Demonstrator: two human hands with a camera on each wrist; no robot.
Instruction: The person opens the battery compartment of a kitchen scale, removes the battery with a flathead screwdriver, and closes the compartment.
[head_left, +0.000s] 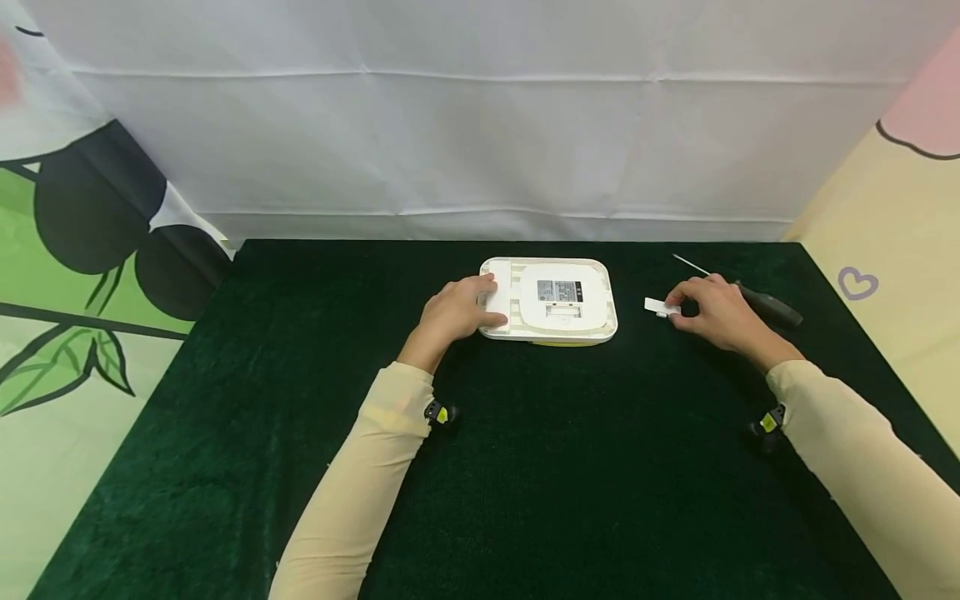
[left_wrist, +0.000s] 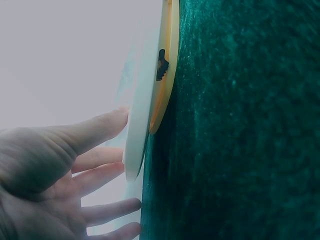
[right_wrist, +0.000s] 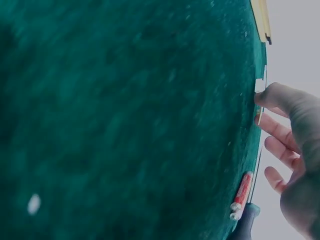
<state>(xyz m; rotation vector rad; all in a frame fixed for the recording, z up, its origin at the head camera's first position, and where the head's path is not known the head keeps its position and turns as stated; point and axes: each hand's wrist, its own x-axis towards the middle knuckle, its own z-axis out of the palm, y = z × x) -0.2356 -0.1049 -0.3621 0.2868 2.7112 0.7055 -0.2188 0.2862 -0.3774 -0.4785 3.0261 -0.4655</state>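
Observation:
A white, rounded rectangular device (head_left: 600, 287) lies underside up, showing a printed label and a small battery compartment. Its yellow part (left_wrist: 171, 70) is visible beneath the white shell. My left hand (head_left: 457, 310) rests on the device's left end, thumb and fingers spread and nearly straight against it. To the right, my right hand (head_left: 712, 310) pinches a small flat white battery cover (head_left: 654, 306) between thumb and forefinger, close over the cloth; its other fingers hang loosely. A screwdriver (head_left: 772, 307) with a dark handle and thin shaft lies beside and partly behind that hand.
Red batteries (right_wrist: 243, 191) lie by the screwdriver in the right wrist view. A dark green cloth (head_left: 525, 467) covers the table. At its back edge hangs a white curtain (head_left: 480, 150), with printed cloth (head_left: 90, 275) on the left.

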